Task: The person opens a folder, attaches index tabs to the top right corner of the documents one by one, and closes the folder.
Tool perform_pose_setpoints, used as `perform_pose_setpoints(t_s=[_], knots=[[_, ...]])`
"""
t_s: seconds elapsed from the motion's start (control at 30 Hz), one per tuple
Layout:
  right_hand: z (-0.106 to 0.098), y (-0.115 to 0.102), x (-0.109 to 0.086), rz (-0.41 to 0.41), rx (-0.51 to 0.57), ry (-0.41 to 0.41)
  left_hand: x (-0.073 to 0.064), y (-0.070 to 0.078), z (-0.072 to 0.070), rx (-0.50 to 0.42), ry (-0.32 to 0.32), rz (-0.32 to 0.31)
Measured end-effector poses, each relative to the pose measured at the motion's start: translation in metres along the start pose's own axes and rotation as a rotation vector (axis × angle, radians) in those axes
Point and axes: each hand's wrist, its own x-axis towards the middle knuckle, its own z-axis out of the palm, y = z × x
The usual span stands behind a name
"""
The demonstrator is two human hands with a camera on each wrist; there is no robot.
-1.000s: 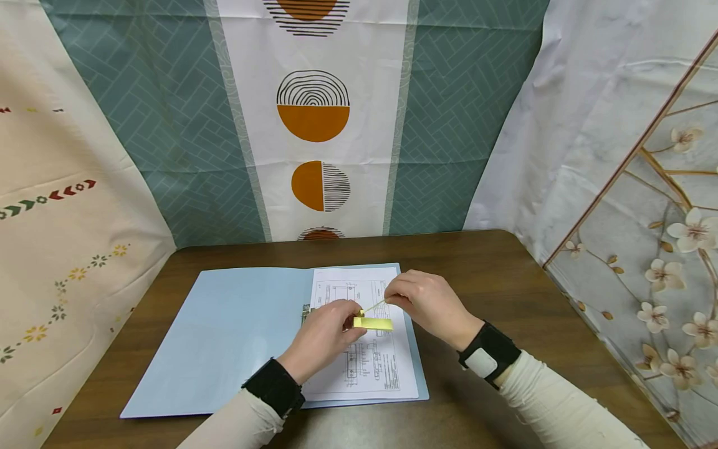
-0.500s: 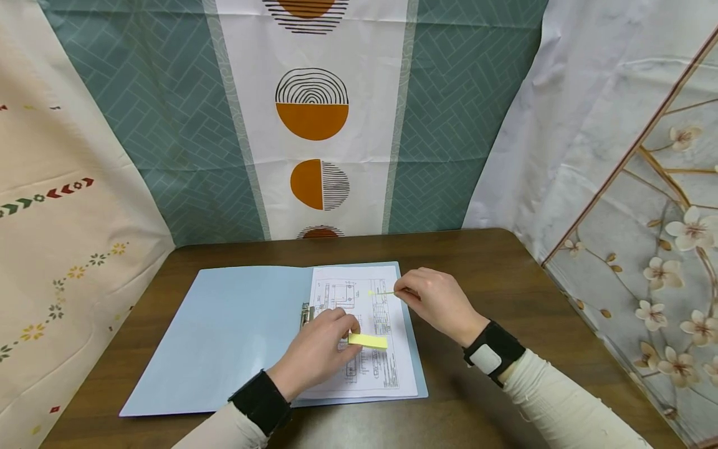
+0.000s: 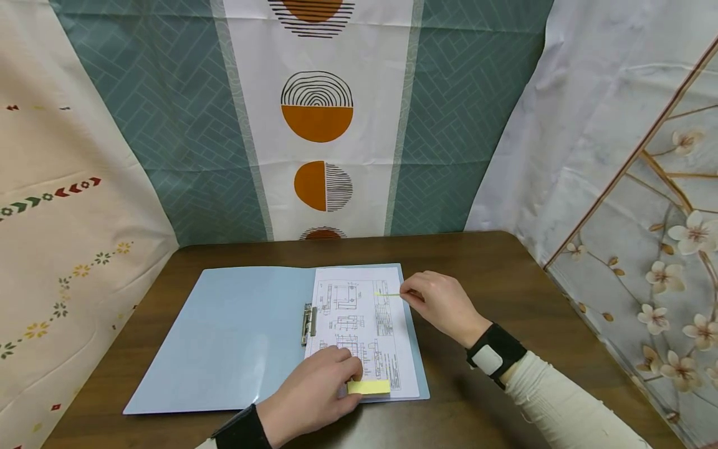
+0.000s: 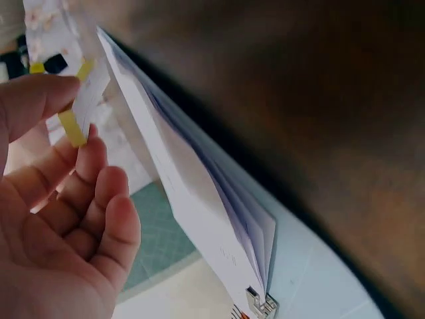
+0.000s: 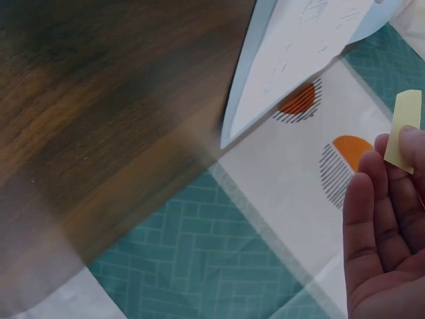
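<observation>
My left hand (image 3: 316,394) pinches a pad of narrow yellow sticky notes (image 3: 368,387) between thumb and fingers, over the lower edge of the printed sheets. In the left wrist view the pad (image 4: 74,126) shows its yellow edges and the other fingers curl loosely below. My right hand (image 3: 443,305) is at the right edge of the sheets, a single yellow sticky note (image 3: 387,294) between thumb and fingertips. Seen from the right wrist, that strip (image 5: 403,109) sticks out past the thumb. Beneath lies a stack of sheets with technical drawings (image 3: 359,312), in an opened light blue folder (image 3: 235,337).
A metal clip (image 3: 307,324) holds the sheets at the folder's spine. The folder lies on a dark brown wooden table (image 3: 477,262). Patterned cloths hang behind and on both sides, among them a teal and white one (image 3: 471,93).
The right hand has drawn one sticky note off the pad and moved slightly right, the note now lying level. The left hand has moved down toward the near edge with the pad.
</observation>
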Motion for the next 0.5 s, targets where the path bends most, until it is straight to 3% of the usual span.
perform_pose_setpoints(t_s=[0.2, 0.5], knots=[[0.001, 0.004, -0.001, 0.029, -0.009, -0.011, -0.012, 0.007, 0.0, -0.022, -0.054, 0.066], [0.003, 0.007, -0.001, 0.034, -0.008, -0.031, -0.018, 0.002, 0.011, 0.075, -0.066, 0.151]])
